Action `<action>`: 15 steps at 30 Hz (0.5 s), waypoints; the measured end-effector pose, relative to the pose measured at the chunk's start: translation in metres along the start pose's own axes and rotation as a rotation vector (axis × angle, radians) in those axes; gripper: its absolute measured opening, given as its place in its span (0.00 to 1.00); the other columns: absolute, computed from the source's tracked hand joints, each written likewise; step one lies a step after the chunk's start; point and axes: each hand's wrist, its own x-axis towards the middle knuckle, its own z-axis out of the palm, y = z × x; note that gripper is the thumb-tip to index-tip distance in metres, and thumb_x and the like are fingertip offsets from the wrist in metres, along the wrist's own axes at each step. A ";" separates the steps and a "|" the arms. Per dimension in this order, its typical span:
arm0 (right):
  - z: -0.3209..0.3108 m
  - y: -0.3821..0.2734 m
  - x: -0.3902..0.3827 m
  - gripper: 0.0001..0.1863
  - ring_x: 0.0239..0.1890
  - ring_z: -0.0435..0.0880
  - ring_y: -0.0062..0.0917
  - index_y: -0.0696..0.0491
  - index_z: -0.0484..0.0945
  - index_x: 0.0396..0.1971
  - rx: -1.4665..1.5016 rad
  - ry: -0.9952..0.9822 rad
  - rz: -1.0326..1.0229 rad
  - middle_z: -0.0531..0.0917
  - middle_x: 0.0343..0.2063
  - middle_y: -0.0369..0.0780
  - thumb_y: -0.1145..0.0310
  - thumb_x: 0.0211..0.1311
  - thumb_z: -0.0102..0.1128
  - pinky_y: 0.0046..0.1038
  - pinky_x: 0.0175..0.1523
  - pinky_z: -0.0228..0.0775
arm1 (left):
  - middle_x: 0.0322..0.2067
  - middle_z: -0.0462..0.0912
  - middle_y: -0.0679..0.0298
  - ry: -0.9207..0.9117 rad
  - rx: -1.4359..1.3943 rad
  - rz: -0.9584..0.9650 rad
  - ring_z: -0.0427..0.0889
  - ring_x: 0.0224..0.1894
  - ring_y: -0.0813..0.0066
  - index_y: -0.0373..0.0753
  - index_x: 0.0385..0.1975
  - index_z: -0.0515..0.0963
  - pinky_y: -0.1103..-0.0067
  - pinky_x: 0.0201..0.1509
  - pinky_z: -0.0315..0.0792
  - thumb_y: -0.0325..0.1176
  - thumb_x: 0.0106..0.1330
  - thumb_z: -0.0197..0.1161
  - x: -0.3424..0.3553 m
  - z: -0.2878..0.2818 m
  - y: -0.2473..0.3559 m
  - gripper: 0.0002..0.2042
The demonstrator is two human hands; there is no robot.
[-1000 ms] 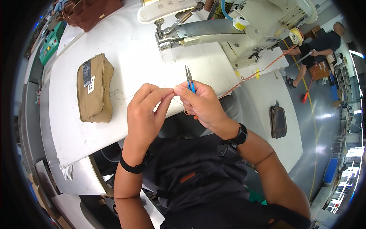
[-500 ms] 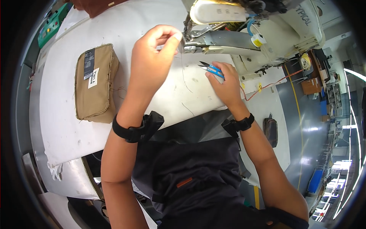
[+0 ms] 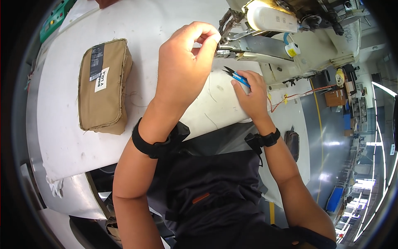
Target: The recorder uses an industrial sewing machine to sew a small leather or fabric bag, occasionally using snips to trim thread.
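Note:
At the sewing machine's narrow arm [image 3: 265, 46], my left hand [image 3: 186, 62] is raised, thumb and forefinger pinched together by the needle area. A thin dark thread [image 3: 210, 85] trails down from below these fingers onto the white tabletop; its upper end is hidden by the hand. My right hand [image 3: 253, 93] rests on the table below the machine arm, curled around blue thread snips [image 3: 240, 78]. Their dark pointed blades face up and left, slightly apart. To the left stands a tan fabric pouch [image 3: 103, 112] with frayed seams, a dark tag and a white label, touched by neither hand.
The machine's lit lamp housing [image 3: 271, 18] hangs above its arm. A red-and-white cord [image 3: 304, 94] runs off to the right. Loose thread bits [image 3: 210, 121] lie near the table's front edge. A dark pouch [image 3: 292, 145] lies on the right-hand surface; a green box [image 3: 56, 20] stands far left.
The view has shifted, so the machine and both hands appear farther right. Each hand keeps nearly the same place relative to the machine, the left still pinching, the right still holding the snips.

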 end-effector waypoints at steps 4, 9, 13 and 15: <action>0.000 0.000 0.000 0.18 0.55 0.82 0.38 0.52 0.86 0.50 -0.007 -0.001 -0.003 0.86 0.50 0.41 0.63 0.62 0.75 0.39 0.62 0.69 | 0.39 0.86 0.63 -0.034 0.009 0.000 0.83 0.42 0.81 0.30 0.45 0.83 0.81 0.47 0.81 0.26 0.76 0.65 0.001 -0.001 0.000 0.06; 0.001 0.001 0.000 0.18 0.55 0.82 0.38 0.52 0.86 0.50 -0.027 0.000 -0.016 0.86 0.50 0.42 0.63 0.62 0.75 0.38 0.62 0.69 | 0.39 0.87 0.62 -0.023 0.007 0.019 0.84 0.42 0.79 0.30 0.45 0.83 0.81 0.47 0.81 0.26 0.76 0.65 0.001 -0.001 -0.001 0.06; 0.001 0.001 -0.001 0.18 0.54 0.82 0.38 0.53 0.86 0.50 -0.028 0.004 -0.026 0.85 0.50 0.42 0.63 0.63 0.75 0.38 0.62 0.69 | 0.39 0.87 0.63 -0.022 -0.016 0.018 0.83 0.40 0.80 0.30 0.45 0.84 0.81 0.46 0.81 0.25 0.76 0.65 0.001 0.000 -0.002 0.06; 0.001 0.001 0.000 0.18 0.54 0.82 0.38 0.53 0.86 0.50 -0.024 0.004 -0.026 0.85 0.50 0.42 0.63 0.63 0.75 0.38 0.62 0.69 | 0.39 0.87 0.63 -0.023 0.001 0.028 0.83 0.39 0.81 0.30 0.45 0.84 0.81 0.44 0.80 0.25 0.75 0.65 0.001 0.000 -0.001 0.06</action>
